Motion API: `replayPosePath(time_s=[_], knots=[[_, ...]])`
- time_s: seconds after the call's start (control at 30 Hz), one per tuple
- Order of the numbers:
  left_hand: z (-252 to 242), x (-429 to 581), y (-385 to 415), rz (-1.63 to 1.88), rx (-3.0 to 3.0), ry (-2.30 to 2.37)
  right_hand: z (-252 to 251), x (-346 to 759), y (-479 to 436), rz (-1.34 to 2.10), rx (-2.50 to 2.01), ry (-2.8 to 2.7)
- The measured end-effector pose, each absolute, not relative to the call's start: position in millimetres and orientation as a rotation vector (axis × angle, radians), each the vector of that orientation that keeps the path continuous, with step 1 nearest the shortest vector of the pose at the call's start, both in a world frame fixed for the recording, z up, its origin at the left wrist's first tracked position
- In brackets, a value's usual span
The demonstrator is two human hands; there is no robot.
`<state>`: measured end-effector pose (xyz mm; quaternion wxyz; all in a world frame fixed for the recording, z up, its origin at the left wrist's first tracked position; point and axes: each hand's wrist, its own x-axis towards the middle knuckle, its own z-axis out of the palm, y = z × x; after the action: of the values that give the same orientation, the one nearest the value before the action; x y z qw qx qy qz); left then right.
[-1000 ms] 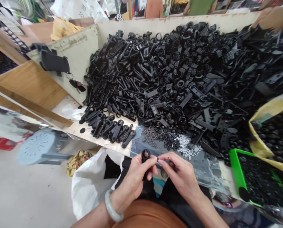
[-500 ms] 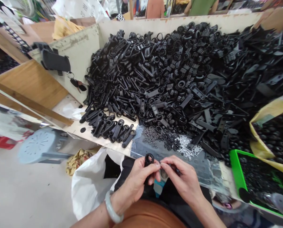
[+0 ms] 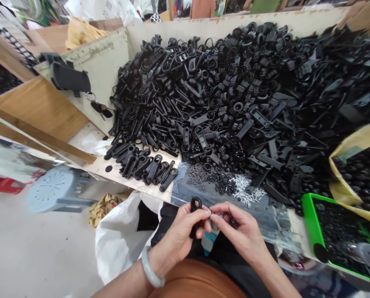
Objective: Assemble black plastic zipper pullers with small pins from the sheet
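Observation:
My left hand (image 3: 185, 231), with a pale bangle on its wrist, is wrapped round a black ring-ended part (image 3: 195, 203) held upright above my lap. Thumb and index finger of my right hand (image 3: 239, 231) are pinched together at my left fingertips; what is between them is too small to name. Something dark shows by the curled fingers of my right hand. Just beyond my hands lie small dark pieces (image 3: 197, 176), black beads (image 3: 224, 182) and silver pins (image 3: 247, 192) on a clear-covered mat (image 3: 188, 196). Finished-looking black levers (image 3: 154, 167) lie in a row to the left.
A large heap of black parts (image 3: 203, 91) fills the bench behind. At the right stand a green tray (image 3: 312, 223) and a yellow sack (image 3: 340, 178). A white sack (image 3: 116, 236) hangs below the bench edge, beside a blue stool (image 3: 51, 188). A phone holder (image 3: 70, 78) is at the left.
The view has shifted slightly. My hands remain close together with the black part in my left hand, and my right fingers have moved slightly at the left fingertips.

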<state>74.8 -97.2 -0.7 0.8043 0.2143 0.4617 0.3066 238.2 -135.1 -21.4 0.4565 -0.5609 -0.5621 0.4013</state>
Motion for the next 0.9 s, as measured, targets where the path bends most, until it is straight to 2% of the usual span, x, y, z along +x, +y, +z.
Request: replayPosePath(time_s=[0.5, 0.67, 0.9], knots=[[1, 73, -100, 0.499, 0.396, 0.878, -29, 245, -140, 1.085, -1.442, -1.290], [1, 63, -104, 0.438, 0.489, 0.808, -28, 251, -142, 1.034, -1.454, -1.308], [0, 67, -108, 0.431, 0.704, 0.866, -31, 247, -143, 0.856, -1.425, -1.626]])
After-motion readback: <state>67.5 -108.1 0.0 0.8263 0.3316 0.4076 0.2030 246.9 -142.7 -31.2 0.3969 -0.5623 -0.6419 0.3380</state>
